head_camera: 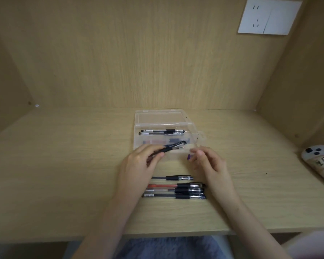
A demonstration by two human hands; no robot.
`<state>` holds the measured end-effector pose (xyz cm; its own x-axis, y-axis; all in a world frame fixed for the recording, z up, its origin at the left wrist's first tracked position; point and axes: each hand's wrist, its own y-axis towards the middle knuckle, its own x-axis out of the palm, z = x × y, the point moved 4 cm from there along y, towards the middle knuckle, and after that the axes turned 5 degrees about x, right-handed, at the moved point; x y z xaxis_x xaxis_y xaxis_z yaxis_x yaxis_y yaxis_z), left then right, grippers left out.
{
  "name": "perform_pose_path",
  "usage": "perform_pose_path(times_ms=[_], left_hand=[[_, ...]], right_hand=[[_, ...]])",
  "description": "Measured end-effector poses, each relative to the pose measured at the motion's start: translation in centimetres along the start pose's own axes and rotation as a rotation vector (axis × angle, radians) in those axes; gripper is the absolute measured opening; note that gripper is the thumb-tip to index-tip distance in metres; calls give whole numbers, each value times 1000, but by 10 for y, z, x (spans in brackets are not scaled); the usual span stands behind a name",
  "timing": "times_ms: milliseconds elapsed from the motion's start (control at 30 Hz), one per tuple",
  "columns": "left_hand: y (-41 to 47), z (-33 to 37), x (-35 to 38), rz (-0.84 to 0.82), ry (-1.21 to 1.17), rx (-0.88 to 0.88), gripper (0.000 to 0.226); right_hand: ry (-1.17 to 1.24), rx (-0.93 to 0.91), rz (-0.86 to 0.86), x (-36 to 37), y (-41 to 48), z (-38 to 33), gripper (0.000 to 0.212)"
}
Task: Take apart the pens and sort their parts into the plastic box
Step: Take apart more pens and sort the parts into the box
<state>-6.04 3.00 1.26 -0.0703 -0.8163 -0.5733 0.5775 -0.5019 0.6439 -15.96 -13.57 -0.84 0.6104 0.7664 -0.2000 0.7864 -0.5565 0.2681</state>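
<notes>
Though gripped by the left hand (138, 161), black pen (173, 147) tilted, clip upward.

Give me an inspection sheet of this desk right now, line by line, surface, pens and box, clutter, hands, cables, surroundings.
Surface: light wooden desk, inside a wooden alcove.
Job's things: clear plastic box open, lid back, pens in far compartment, small parts in near one; one pen alone on the desk; a bunch of pens nearer the person.
Clutter: grey device with taped label at the right edge.
Hands: left hand holds a black pen over the box; right hand blurred, small purple thing at its fingertips, grip unclear.
Cables: nothing seen.
Surroundings: wall socket upper right.
</notes>
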Motion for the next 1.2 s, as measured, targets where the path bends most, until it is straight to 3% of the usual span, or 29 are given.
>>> perform_pose_path(times_ms=[200, 300, 400, 567, 733, 833, 1033, 1200], left_hand=[[63, -12, -6, -84, -32, -133, 20], [96, -34, 16, -212, -104, -219, 20], [107, -53, 40, -354, -13, -233, 21], [103, -66, 53, -396, -8, -254, 18], [93, -44, 33, -290, -60, -172, 19], [73, -16, 18, -256, -98, -90, 19], [12, 16, 15, -474, -112, 19, 19], [-3, -1, 26, -525, -52, -11, 23]], right_hand=[[-268, 18, -99, 9, -4, 3, 25], [-264, 31, -104, 8, -3, 2, 26], [-232, 44, -96, 8, -3, 3, 27], [-189, 61, -101, 8, -1, 7, 27], [-179, 79, -132, 9, -2, 5, 24], [-297, 46, -164, 11, -3, 6, 16], [-434, -41, -190, 13, -1, 10, 4], [-424, -64, -177, 12, -1, 9, 18]])
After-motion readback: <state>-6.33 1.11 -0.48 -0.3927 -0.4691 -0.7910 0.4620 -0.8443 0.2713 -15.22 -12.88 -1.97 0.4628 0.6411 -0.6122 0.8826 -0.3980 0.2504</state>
